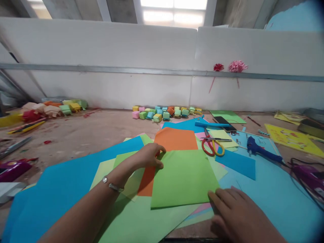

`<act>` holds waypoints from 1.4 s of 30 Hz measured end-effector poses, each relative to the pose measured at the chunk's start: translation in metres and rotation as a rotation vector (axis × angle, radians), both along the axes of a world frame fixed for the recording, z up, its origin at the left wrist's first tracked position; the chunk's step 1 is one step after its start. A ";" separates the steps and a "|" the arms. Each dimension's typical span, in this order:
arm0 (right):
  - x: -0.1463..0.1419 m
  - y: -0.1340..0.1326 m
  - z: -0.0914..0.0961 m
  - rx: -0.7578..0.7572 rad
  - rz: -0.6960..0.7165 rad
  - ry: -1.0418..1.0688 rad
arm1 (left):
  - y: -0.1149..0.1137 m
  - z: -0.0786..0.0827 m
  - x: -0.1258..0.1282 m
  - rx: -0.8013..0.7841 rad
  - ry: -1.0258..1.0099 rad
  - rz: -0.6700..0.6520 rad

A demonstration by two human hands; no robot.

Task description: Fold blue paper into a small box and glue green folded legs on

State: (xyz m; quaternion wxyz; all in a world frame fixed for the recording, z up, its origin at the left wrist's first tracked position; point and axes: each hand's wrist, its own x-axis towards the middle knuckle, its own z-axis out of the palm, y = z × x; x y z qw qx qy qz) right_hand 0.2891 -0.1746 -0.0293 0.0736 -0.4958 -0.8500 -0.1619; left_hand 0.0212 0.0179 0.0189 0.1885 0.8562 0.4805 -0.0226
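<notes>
A bright green sheet of paper (184,179) lies in front of me on top of an orange sheet (176,138). My left hand (148,156) is at its upper left corner, thumb and fingers closed on the edge. At the lower right corner, the fingertips of my right hand (231,209) touch the paper, with the fingers stretched out and the thumb apart. Beneath and around are light green paper (149,216), blue sheets (68,185) and pale yellow paper (103,173). Scissors (214,145) with red and yellow handles lie just beyond the sheet.
Small coloured paper cubes (157,117) stand along the wall, with more paper shapes (52,110) at the left. To the right are a phone (222,122), a blue glue gun (263,152), a purple tool (308,177) with a cable and a yellow printed sheet (293,138).
</notes>
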 end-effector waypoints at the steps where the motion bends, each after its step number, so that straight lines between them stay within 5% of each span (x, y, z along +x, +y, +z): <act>1: -0.003 0.011 0.007 -0.101 -0.041 -0.007 | 0.001 -0.001 -0.001 0.010 -0.014 -0.001; 5: -0.010 0.065 0.030 -0.430 -0.257 -0.156 | -0.003 -0.003 -0.003 0.044 -0.052 0.002; 9: -0.006 0.095 0.037 -0.438 -0.368 -0.205 | -0.008 -0.005 -0.004 0.052 -0.088 0.002; 14: -0.004 0.094 0.031 -0.468 -0.434 -0.220 | -0.007 -0.009 -0.005 0.047 -0.127 -0.027; 25: 0.023 0.128 0.047 -0.581 -0.302 -0.006 | -0.004 -0.011 -0.006 0.045 -0.168 -0.010; 33: 0.060 0.125 0.035 -0.688 -0.248 0.267 | -0.006 -0.010 -0.007 0.049 -0.178 -0.013; 42: 0.064 0.124 0.030 -0.512 -0.145 0.434 | -0.007 -0.011 -0.007 0.034 -0.208 -0.006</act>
